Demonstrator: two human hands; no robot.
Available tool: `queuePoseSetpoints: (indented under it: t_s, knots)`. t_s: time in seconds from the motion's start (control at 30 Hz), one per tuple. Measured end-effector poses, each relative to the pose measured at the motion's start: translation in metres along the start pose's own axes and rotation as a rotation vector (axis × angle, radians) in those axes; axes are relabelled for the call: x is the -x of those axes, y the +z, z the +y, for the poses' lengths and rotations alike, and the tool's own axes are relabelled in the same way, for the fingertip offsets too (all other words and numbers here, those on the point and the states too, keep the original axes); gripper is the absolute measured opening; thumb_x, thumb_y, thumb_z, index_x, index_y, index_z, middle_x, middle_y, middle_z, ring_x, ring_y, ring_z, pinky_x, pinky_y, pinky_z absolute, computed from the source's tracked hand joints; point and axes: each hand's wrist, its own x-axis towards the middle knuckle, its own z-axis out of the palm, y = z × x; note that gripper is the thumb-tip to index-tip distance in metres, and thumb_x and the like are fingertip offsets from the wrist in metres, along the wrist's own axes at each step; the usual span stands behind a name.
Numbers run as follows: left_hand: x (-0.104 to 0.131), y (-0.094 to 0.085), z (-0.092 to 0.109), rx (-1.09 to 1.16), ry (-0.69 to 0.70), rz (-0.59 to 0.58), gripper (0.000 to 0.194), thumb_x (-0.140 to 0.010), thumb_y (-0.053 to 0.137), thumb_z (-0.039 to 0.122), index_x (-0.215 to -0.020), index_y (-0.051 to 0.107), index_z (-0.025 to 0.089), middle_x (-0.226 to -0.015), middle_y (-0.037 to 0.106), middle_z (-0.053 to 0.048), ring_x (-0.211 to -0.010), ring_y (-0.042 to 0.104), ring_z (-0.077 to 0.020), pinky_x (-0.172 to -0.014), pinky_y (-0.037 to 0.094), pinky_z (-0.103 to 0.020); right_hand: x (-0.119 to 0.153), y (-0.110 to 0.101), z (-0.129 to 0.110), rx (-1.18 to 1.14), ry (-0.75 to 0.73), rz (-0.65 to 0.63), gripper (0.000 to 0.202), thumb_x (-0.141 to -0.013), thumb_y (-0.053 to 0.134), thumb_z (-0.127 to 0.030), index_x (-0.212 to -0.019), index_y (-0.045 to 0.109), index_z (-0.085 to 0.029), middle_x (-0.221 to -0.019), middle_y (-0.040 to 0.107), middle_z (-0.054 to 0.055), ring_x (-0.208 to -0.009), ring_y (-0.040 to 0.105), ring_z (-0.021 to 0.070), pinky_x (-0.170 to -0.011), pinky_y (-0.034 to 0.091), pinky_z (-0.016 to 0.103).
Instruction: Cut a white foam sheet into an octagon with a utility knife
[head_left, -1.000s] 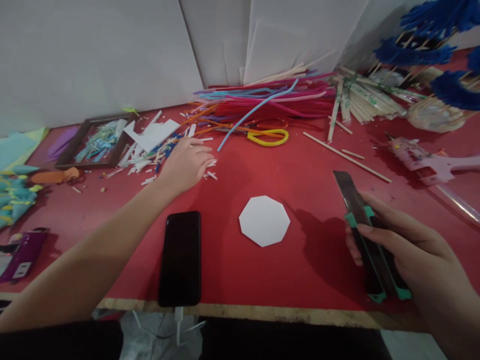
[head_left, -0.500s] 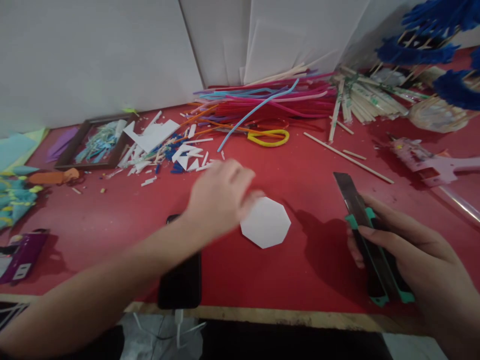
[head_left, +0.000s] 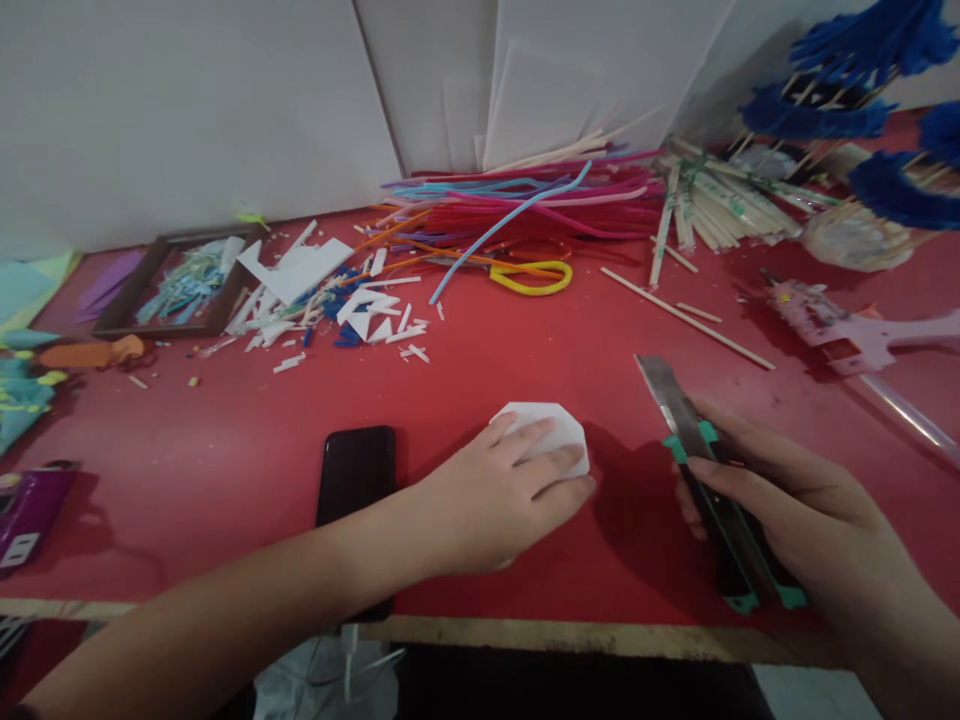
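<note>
My left hand (head_left: 510, 490) lies over a white many-sided piece of card (head_left: 536, 412) on the red table, its fingers spread across the face and covering the near part. In my right hand (head_left: 795, 490) is a utility knife (head_left: 724, 520) with black and green sides; my fingers wrap round its handle. The wide blade (head_left: 661, 388) is out and points up and away to the left, above the table. Beneath my left forearm rests a black phone (head_left: 356, 470), partly hidden, with a white cable at its lower end.
White paper scraps (head_left: 371, 310) lie beyond my left hand, near a brown frame (head_left: 124, 318) holding bits. Colourful pipe cleaners (head_left: 525, 205) and yellow-handled scissors (head_left: 531, 278) are at the back. To the right are wooden sticks (head_left: 697, 325) and a pink glue gun (head_left: 847, 325). The table edge (head_left: 562, 637) runs along the front.
My left hand has come down and nearer from above the paper scraps onto the white card. Several small scraps now lie beside the pile. The knife stays in my right hand.
</note>
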Motion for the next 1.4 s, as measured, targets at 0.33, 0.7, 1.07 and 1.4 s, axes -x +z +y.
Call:
queuePoseSetpoints:
  t_s: [0.33, 0.7, 1.07, 1.4]
  knots:
    - [-0.006, -0.002, -0.006, 0.040, -0.040, 0.007, 0.055, -0.091, 0.073, 0.048, -0.130, 0.064, 0.009, -0.135, 0.067, -0.020, -0.129, 0.062, -0.0340, -0.113, 0.050, -0.049, 0.001, 0.000, 0.009, 0.638, -0.632, -0.201, 0.054, -0.094, 0.054, -0.028, -0.148, 0.059, -0.024, -0.123, 0.077, 0.013, -0.108, 0.076, 0.0295, -0.082, 0.066, 0.041]
    - [-0.006, 0.007, -0.008, 0.021, -0.112, 0.073, 0.055, -0.091, 0.073, 0.046, -0.125, 0.065, 0.003, -0.129, 0.071, -0.019, -0.122, 0.067, -0.0328, -0.108, 0.054, -0.046, 0.001, 0.007, 0.000, 0.705, -0.721, -0.243, 0.048, -0.092, 0.051, -0.019, -0.137, 0.068, -0.018, -0.102, 0.079, 0.012, -0.085, 0.078, 0.0215, -0.072, 0.065, 0.033]
    - [-0.005, 0.009, -0.009, 0.036, -0.122, 0.064, 0.057, -0.095, 0.069, 0.051, -0.129, 0.064, 0.005, -0.131, 0.071, -0.018, -0.123, 0.066, -0.0318, -0.107, 0.054, -0.044, 0.002, 0.006, -0.004, 0.743, -0.717, -0.245, 0.047, -0.093, 0.052, -0.020, -0.137, 0.068, -0.017, -0.099, 0.078, 0.011, -0.080, 0.077, 0.0193, -0.069, 0.064, 0.029]
    - [-0.006, 0.008, -0.009, 0.022, -0.113, 0.063, 0.059, -0.094, 0.070, 0.052, -0.128, 0.064, 0.005, -0.131, 0.071, -0.017, -0.124, 0.065, -0.0300, -0.106, 0.054, -0.041, 0.005, 0.008, -0.006, 0.800, -0.740, -0.242, 0.047, -0.095, 0.047, -0.014, -0.138, 0.066, -0.014, -0.102, 0.078, 0.012, -0.085, 0.078, 0.0192, -0.073, 0.064, 0.028]
